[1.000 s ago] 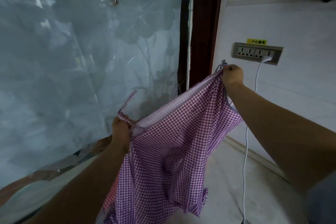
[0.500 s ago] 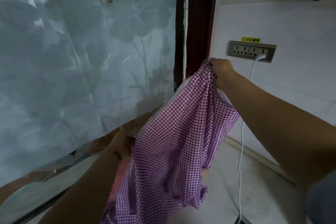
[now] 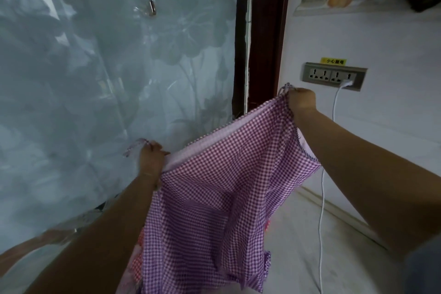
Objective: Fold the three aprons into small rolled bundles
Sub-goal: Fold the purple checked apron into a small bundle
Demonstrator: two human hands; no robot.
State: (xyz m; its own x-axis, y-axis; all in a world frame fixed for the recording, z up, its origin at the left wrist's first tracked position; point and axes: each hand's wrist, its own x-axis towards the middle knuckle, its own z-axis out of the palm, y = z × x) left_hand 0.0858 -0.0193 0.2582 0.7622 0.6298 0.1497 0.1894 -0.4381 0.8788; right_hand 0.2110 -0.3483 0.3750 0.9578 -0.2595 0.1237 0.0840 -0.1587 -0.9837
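Outstretched, left hand (image 3: pixel 150 157) and right hand (image 3: pixel 301 100) each grip the purple checked apron's (image 3: pixel 214 198) top corners.

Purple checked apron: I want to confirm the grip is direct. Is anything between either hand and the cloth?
Nothing visible. The left hand and right hand each grip a top corner of the purple checked apron directly.

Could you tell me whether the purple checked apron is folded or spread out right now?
Spread out: the left hand and right hand hold the purple checked apron stretched by its top corners.
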